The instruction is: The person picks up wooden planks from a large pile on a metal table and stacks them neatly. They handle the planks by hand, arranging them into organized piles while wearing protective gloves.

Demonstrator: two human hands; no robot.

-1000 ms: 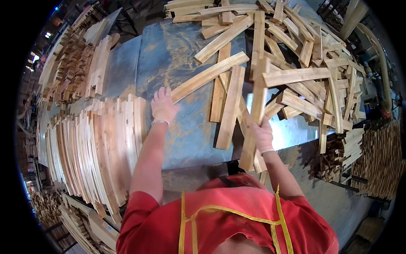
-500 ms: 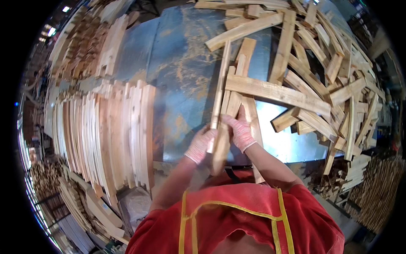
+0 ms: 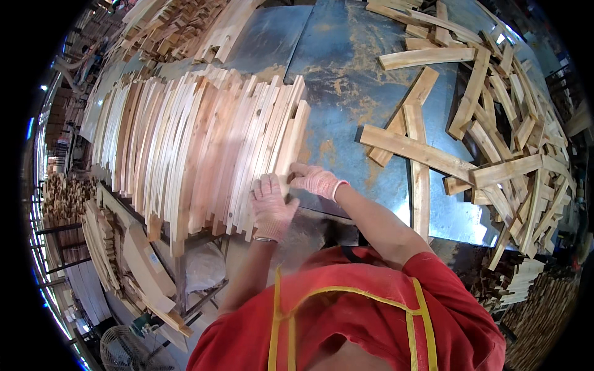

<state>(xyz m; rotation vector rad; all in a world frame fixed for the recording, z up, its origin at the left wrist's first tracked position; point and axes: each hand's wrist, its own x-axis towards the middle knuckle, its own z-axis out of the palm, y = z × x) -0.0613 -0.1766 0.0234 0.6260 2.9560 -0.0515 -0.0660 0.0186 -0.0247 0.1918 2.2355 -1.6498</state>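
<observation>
Red short-sleeved shirt [image 3: 447, 287], red apron [image 3: 346, 276], yellow trim [image 3: 349, 289], pinkish knit gloves [image 3: 274, 210], thin wristband [image 3: 265, 239].

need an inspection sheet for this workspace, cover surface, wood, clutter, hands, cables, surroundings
surface: blue-grey metal table, scattered with tan dust, apparently sawdust
job's things: row of planks packed side by side at the left, near ends uneven
clutter: jumbled pile of boards at the right, crossing at many angles
left hand: spread against the near ends of the row's rightmost planks
right hand: fingers at the near end of the row's outermost plank; grip unclear
cables: nothing seen
surroundings: round caged fan at lower left; stacked wood at lower right, beyond the table
</observation>
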